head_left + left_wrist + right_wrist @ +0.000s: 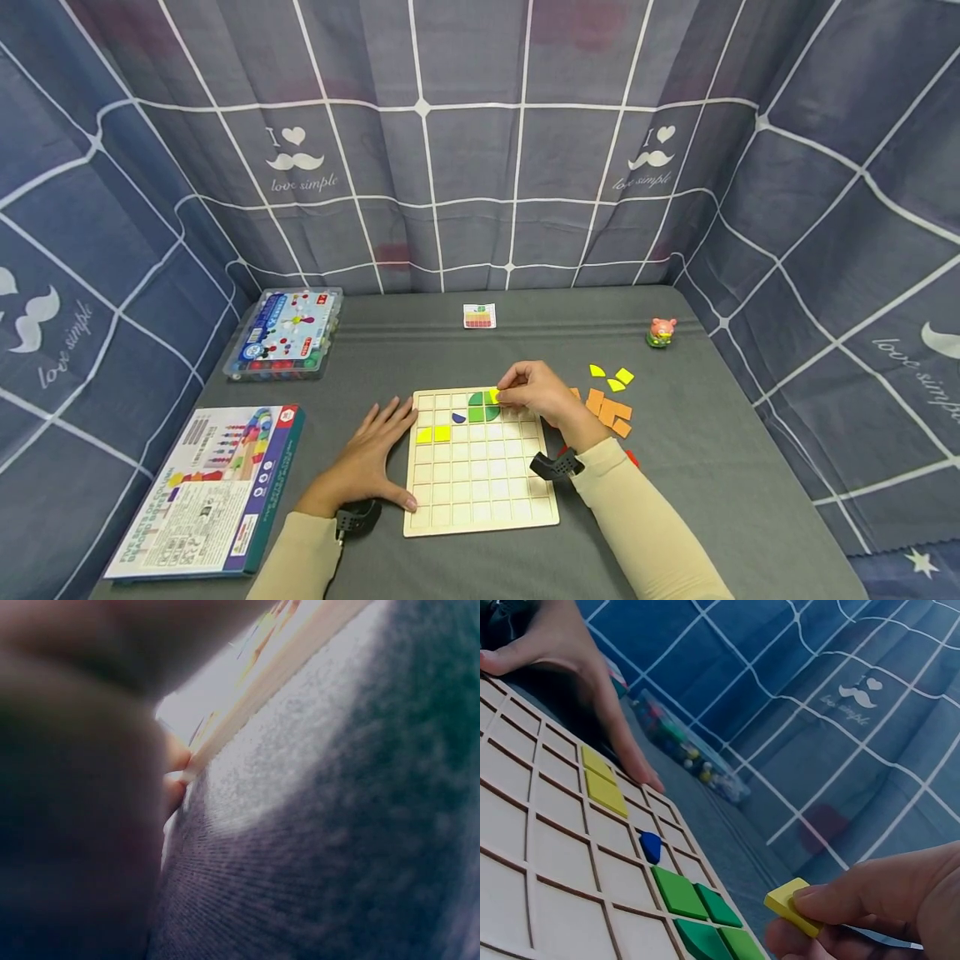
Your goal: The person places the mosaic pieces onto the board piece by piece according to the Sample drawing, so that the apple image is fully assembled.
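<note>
A pale wooden grid board (480, 487) lies on the grey cloth. My left hand (363, 462) rests along its left edge, fingers and thumb spread. Between thumb and fingers, my right hand (538, 392) pinches a yellow tile (786, 898) near the board's far edge. In the right wrist view, that tile is lifted beside the green tiles (679, 891). Several green pieces sit together in the grid, with a blue piece (651, 846) to their left. Two yellow squares (433, 433) lie side by side further left. The left wrist view is mostly blocked and blurred.
Right of the board lie loose yellow pieces (624, 376), orange pieces (615, 410) and partly hidden red ones (632, 457). A small picture card (479, 316) and a figurine (661, 333) stand further back. At left are a plastic case (288, 333) and a printed box (210, 492).
</note>
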`<state>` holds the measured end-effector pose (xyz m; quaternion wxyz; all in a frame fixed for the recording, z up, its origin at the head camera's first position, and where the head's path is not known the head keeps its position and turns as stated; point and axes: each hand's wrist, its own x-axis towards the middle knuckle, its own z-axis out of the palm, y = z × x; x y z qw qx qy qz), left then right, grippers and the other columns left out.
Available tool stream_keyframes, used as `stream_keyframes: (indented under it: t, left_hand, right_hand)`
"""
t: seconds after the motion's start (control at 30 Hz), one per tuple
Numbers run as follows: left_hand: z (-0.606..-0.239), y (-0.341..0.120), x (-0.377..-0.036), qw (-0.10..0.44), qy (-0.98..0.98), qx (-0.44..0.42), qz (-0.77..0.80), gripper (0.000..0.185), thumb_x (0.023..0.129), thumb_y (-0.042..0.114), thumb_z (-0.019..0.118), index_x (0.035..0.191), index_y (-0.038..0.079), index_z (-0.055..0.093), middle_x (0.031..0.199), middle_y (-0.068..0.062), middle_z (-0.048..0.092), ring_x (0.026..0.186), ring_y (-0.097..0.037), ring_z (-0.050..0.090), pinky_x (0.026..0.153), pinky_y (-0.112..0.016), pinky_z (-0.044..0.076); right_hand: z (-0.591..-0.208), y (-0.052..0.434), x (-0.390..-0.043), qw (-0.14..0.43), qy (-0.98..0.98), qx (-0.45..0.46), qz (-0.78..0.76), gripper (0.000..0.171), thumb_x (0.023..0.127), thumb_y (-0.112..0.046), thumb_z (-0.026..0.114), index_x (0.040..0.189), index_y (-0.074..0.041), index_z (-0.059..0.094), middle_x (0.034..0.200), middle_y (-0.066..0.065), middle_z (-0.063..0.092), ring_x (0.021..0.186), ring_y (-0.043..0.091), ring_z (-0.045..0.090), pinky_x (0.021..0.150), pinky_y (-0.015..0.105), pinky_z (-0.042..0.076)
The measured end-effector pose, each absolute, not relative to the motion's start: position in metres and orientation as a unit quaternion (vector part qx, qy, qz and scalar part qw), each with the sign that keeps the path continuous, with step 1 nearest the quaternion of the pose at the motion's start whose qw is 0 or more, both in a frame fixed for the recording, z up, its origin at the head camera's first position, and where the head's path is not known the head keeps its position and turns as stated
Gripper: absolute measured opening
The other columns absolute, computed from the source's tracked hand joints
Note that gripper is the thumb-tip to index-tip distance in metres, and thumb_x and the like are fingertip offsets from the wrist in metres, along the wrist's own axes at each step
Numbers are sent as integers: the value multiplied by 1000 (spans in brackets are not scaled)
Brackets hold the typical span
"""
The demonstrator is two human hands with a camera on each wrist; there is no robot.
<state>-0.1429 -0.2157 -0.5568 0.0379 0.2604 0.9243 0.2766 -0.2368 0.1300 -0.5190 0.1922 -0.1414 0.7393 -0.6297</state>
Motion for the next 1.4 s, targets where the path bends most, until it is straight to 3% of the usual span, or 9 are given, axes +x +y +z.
stream_keyframes:
  t: [0.23, 0.7, 1.4]
  left_hand:
    - [-557, -216, -144, 40, 924, 259, 278, 150, 48, 81, 90, 165, 5, 36, 172, -13, 23, 158, -40, 12, 124, -63, 4]
    - [-556, -217, -142, 45, 923, 258, 281, 149, 49, 79, 92, 165, 5, 36, 172, -14, 23, 158, -39, 11, 124, -63, 3]
    - [-557, -217, -142, 41, 918, 266, 291, 147, 50, 76, 94, 164, 4, 36, 172, -14, 22, 158, -40, 12, 124, -64, 4]
  right_hand:
    - [-521, 118, -230, 211, 743, -153, -617, 14, 93, 2, 75, 107, 5, 74, 90, 15, 71, 77, 33, 71, 64, 36, 60]
    - [-524, 81, -202, 166, 800, -178, -549, 7, 90, -1, 80, 96, -4, 78, 78, 4, 71, 65, 27, 72, 56, 32, 61]
    - [-529, 59, -191, 170, 815, -170, -527, 10, 88, -1, 86, 84, -7, 78, 68, 7, 71, 55, 21, 70, 50, 32, 61]
